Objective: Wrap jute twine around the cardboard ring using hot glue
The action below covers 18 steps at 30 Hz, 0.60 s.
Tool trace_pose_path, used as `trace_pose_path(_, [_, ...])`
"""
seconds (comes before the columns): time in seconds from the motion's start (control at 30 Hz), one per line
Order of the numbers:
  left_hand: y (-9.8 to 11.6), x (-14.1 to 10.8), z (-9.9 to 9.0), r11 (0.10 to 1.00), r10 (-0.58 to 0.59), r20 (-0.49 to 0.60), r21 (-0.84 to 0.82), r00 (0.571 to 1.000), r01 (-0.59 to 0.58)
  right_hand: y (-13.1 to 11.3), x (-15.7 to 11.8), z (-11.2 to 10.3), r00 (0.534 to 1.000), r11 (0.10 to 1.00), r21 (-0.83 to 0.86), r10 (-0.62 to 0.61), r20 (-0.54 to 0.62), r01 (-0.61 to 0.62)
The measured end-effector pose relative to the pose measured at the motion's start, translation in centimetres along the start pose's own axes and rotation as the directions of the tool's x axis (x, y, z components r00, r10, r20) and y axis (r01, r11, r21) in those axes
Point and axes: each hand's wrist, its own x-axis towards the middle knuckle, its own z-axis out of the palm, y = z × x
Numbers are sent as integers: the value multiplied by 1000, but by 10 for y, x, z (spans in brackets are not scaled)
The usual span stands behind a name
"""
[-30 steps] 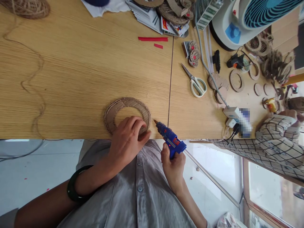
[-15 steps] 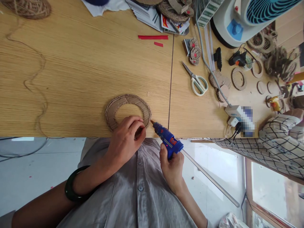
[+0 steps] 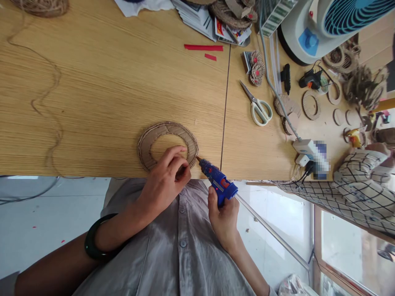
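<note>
A flat cardboard ring (image 3: pixel 159 132) lies near the table's front edge, its rims edged with brown twine. My left hand (image 3: pixel 168 174) rests over the ring's near side with its fingers curled and pinched at the right part of the band. The hand covers the exact spot where the fingertips meet. In my right hand (image 3: pixel 224 216) is a blue hot glue gun (image 3: pixel 217 179), a long pale glue stick (image 3: pixel 271 230) sticking out of its back. The gun's nozzle points at the ring's right outer rim and appears to touch it or nearly so.
Loose twine (image 3: pixel 57 102) trails from a ball (image 3: pixel 46 6) to the table edge. Scissors (image 3: pixel 259 107), red strips (image 3: pixel 203 48) and cardboard flowers (image 3: pixel 256 70) lie beyond. A power strip (image 3: pixel 308 152), a fan (image 3: pixel 304 35) and a person's checked sleeve (image 3: pixel 359 172) are on the right.
The view has shifted slightly, so the things on the table sit a little further right. Both hands and the glue gun keep almost the same place against the ring.
</note>
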Motion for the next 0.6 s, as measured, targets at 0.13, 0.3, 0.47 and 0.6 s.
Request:
trace_pose_path(0.13, [0, -1, 0, 1000, 4, -10, -5, 1000, -4, -1, 0, -1, 999, 998, -55, -34, -9, 34])
trace_pose_path(0.3, [0, -1, -1, 1000, -4, -16, -7, 1000, 4, -4, 0, -2, 998, 994, -93, -57, -24, 54])
trace_pose_path(0.47, [-1, -1, -2, 1000, -23, -38, -19, 999, 23, -6, 2, -2, 997, 992, -104, -69, -23, 67])
trace_pose_path(0.6, [0, 0, -3, 998, -41, -22, -38, 999, 40, -5, 1, -1, 999, 994, -101, -49, -12, 48])
